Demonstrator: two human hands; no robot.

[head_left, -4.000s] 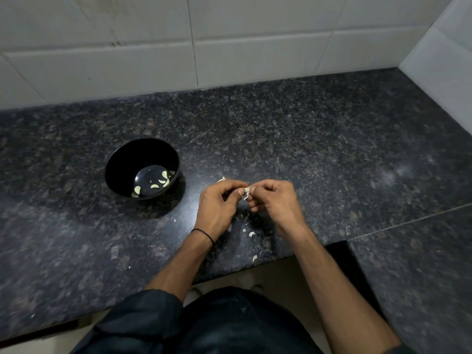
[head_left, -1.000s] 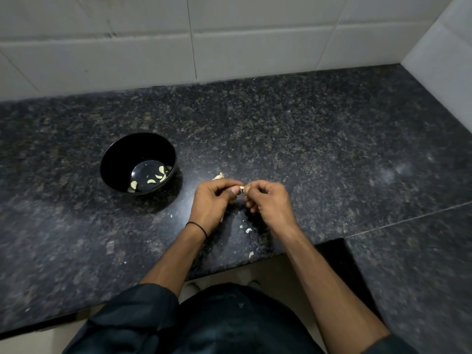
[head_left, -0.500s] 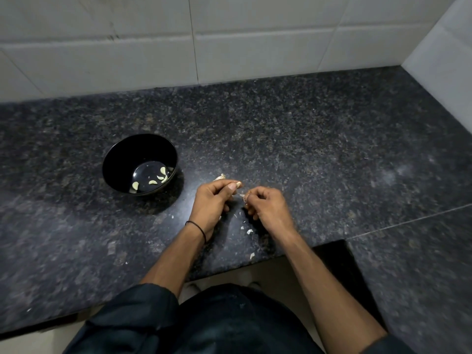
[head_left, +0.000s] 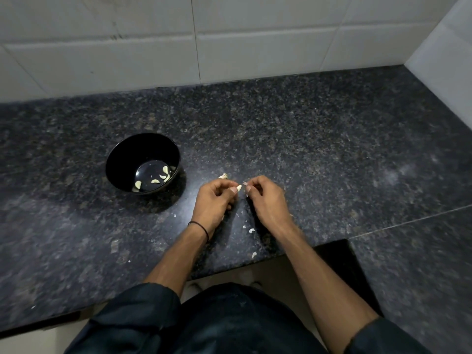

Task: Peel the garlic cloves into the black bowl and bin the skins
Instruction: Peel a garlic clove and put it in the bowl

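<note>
Fingers (head_left: 226,184) of your left hand (head_left: 214,200) pinch bare clove (head_left: 239,188); right hand (head_left: 267,198) pinches skin scrap (head_left: 245,183). Approx. 6 peeled cloves in black bowl (head_left: 127,154). Left to do: bowl this one, peel garlic (head_left: 223,176) behind left hand (prob. unpeeled, too small to tell), bin skins (head_left: 251,230) off counter (head_left: 306,149).

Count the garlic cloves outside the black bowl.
2: the first clove pinched at the left hand's fingertips, the second clove lying on the counter just beyond that hand. The hands may hide more.
</note>
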